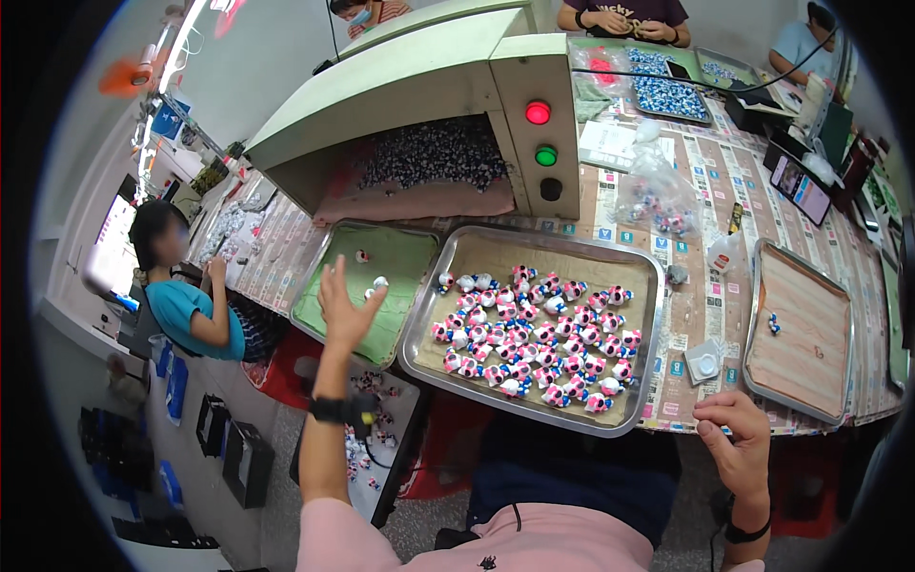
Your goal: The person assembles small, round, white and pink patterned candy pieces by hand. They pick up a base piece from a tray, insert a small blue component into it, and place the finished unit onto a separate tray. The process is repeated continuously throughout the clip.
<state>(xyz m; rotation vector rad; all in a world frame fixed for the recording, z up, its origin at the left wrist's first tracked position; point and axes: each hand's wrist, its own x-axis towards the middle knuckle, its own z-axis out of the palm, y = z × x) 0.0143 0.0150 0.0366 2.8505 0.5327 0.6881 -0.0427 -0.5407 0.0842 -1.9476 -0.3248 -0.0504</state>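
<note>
My left hand (345, 315) hovers, released, left of the figurine tray (562, 255); my right hand (739, 440) curls right of it, grip unclear. Best pinch figurines (545, 333) lightly.

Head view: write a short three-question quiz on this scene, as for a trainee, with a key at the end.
1. Multiple choice: what colour is the tray lining seen behind the left hand? A) black B) green C) blue
2. True or false: on the machine, the red light sits above the green light.
3. Short answer: which holds more figurines, the large middle tray or the peach-lined tray on the right?

Key: 1. B; 2. True; 3. The large middle tray.
</note>
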